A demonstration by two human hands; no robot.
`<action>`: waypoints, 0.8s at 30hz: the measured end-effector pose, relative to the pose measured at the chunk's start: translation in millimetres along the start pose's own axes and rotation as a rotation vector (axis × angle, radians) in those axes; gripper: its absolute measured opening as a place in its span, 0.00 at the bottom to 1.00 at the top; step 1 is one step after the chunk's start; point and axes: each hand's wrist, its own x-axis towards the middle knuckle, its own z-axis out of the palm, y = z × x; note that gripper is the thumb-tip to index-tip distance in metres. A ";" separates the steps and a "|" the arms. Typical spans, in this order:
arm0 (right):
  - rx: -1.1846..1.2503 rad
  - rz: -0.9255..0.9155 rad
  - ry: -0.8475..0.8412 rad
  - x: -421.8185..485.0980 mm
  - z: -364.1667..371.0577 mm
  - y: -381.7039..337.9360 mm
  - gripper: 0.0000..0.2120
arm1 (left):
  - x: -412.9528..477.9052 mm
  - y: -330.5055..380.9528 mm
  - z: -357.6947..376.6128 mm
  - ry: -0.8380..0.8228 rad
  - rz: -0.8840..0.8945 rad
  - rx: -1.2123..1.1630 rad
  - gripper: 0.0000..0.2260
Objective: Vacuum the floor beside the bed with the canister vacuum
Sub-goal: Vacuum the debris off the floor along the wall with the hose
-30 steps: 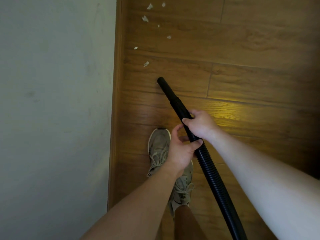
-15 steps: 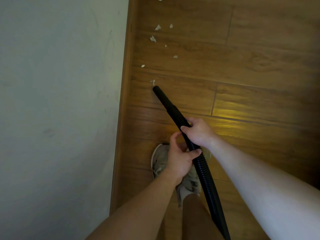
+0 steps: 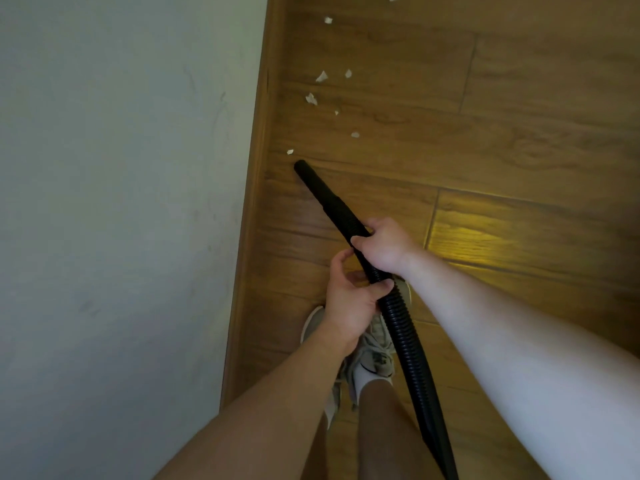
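A black vacuum hose (image 3: 405, 336) with a smooth nozzle (image 3: 313, 181) runs from the lower right up to the wooden floor near the wall. My right hand (image 3: 382, 247) grips the hose where the smooth tube meets the ribbed part. Just below it, my left hand (image 3: 349, 299) grips the ribbed hose. The nozzle tip sits on the floor right below a small white paper scrap (image 3: 290, 152). Several more white scraps (image 3: 321, 77) lie scattered further ahead. The canister itself is out of view.
A pale wall (image 3: 121, 202) fills the left side, edged by a wooden skirting board (image 3: 258, 174). My feet in grey sneakers (image 3: 375, 355) stand under my hands. Wood plank floor (image 3: 485, 133) stretches to the right, with a yellow light patch on it.
The nozzle tip has moved forward and left along the skirting; the scrap that lay at its tip is gone. My feet have stepped forward and both hands keep their grip.
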 end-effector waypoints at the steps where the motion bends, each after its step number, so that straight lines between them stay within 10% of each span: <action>1: -0.002 -0.001 -0.009 3.0 -1.0 -1.5 0.15 | 1.9 2.0 0.1 0.009 0.002 0.007 0.30; 24: 0.017 0.044 0.049 22.3 -66.1 -8.9 0.14 | 24.6 45.8 50.1 -0.063 0.019 0.072 0.30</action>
